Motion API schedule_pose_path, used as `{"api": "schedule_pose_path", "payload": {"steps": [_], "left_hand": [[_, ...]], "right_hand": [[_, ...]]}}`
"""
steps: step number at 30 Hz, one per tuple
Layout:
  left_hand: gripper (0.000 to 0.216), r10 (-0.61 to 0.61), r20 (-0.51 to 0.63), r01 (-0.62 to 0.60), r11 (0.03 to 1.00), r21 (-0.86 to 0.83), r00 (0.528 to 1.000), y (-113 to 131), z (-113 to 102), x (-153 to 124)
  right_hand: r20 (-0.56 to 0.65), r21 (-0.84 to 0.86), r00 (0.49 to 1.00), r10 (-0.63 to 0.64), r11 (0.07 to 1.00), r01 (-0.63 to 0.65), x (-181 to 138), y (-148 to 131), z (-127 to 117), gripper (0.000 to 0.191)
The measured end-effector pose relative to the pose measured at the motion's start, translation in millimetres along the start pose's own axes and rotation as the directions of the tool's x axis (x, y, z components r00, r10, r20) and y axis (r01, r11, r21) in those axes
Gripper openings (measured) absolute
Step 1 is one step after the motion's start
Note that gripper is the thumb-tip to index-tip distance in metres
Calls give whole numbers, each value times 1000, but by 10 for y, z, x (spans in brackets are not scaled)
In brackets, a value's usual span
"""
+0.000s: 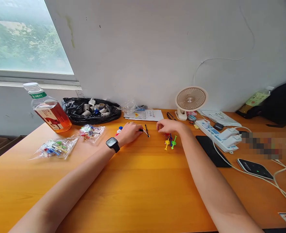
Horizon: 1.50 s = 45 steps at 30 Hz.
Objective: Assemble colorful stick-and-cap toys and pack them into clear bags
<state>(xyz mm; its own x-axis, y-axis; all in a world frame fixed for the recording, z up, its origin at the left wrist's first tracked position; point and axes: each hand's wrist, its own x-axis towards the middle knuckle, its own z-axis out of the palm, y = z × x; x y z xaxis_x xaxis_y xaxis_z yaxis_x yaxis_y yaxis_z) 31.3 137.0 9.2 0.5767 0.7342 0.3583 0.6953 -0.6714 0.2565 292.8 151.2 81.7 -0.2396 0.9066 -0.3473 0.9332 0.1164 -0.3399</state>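
My left hand (130, 133), a black watch (112, 144) on its wrist, rests low over the table with its fingers bent together. A small black piece (141, 130) shows at its fingertips, its kind too small to tell. Beside it lies a thin black plastic stick (146, 130), with a whitish bit near it. Red, blue and white round pieces (119, 130) are partly hidden behind this hand. My right hand (166, 126) is closed, its curled fingers pointing down; what they hold, if anything, is hidden. Just below it lie a yellow stick piece (167, 142) and a green one (174, 142), with dark blue and red ones partly covered.
Two clear bags of coloured plastic parts (56, 147) lie at left, by a tea bottle (51, 113). A black plastic bag (90, 111) holds grey pieces. A fan (190, 99), power strip (217, 136), black pad (213, 151), phone-like device (254, 169) and cables are right.
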Motion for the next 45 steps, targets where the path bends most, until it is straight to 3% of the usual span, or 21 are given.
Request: {"api": "schedule_pose_path", "payload": {"steps": [5,9,13,18,25,30,33,37,41,45], "left_hand": [[19,103,19,-105,980,171,995,22,-42,-18],[18,166,31,-168,946,277,986,81,-61,-38],[18,181,37,-183,924,336,983,101,-71,-47],[17,164,47,-170,913,372,985,80,-84,-52],[21,134,28,-135,917,375,991,53,-62,-61],[28,103,-10,-96,954,284,995,72,-163,-49],[36,114,-100,-99,985,141,988,141,-306,-13],[41,159,-238,-206,960,-188,958,286,-516,39],[24,171,-319,-273,910,-313,932,324,-627,59],[13,148,-307,-261,893,-368,940,235,-629,55]], "right_hand": [[308,66,949,-66,997,48,-192,136,-176,37],[361,-4,933,-4,1000,6,-192,140,-151,39],[331,-13,943,5,1000,-1,-139,114,-100,36],[298,51,948,-115,993,104,-82,85,-96,37],[84,111,973,-214,973,204,-111,-28,-125,20],[-79,171,969,-234,954,244,-84,-61,-97,15],[-260,325,917,-302,867,378,-62,-132,-59,13],[-393,576,842,-369,615,538,-73,-330,8,14],[-432,700,823,-368,438,563,-59,-502,108,18],[-412,735,814,-409,379,562,23,-570,235,18]]}}
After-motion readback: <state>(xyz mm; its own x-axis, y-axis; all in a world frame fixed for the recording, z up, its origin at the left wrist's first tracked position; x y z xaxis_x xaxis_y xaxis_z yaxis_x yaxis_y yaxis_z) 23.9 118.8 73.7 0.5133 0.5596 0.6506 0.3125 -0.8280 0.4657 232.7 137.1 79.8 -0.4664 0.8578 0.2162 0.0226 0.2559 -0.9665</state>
